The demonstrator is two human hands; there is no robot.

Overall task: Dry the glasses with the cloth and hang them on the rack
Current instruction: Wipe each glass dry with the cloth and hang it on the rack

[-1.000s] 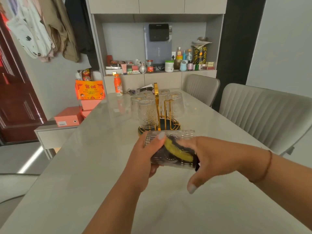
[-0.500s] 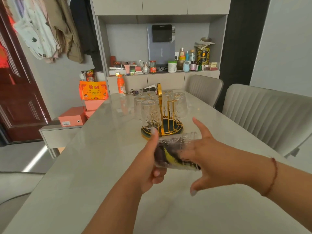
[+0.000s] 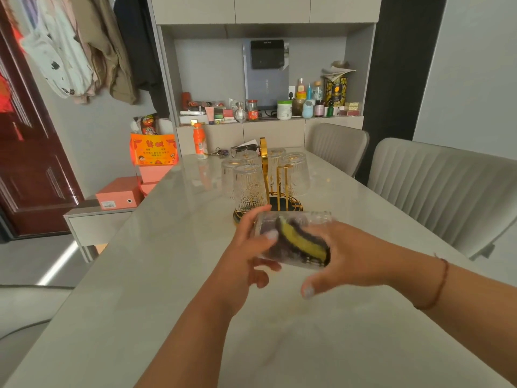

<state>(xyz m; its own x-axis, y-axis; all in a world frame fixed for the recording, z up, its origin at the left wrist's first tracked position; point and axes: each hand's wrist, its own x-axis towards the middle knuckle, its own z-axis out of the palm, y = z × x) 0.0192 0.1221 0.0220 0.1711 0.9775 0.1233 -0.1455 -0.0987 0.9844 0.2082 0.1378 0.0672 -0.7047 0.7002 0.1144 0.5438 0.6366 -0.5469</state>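
— Two hands over the near half of the table (image 3: 173, 275). State them.

— Left hand (image 3: 246, 259) grips a clear ribbed glass (image 3: 291, 239), thumb across the upper side, fingers curled beneath. Glass lies on its side, held above the table top, not touching it. Right hand (image 3: 341, 256) is at the glass's mouth with fingers pushed inside; thumb sticks out below. A dark cloth (image 3: 302, 245) with a yellow band fills the inside of the glass. The fingers inside are hidden by the cloth, so how they hold it I cannot tell for certain; they are closed in around it. A thin red cord sits on the right wrist.

— Next item back?

— Rack (image 3: 275, 191), gold wire on a dark round base, standing on the table just behind the held glass. Five glasses (image 3: 249, 186) hang on it upside down, grouped around a tall gold handle.

— Beyond that?

— An orange bottle (image 3: 200, 141) and a bunch of keys (image 3: 221, 153) near the far table edge. Two grey padded chairs (image 3: 436, 191) along the right side. Orange boxes (image 3: 120, 193) on a low unit to the left. At the back, a shelf (image 3: 268, 119) crowded with jars and bottles; clothes (image 3: 84, 46) hang upper left.
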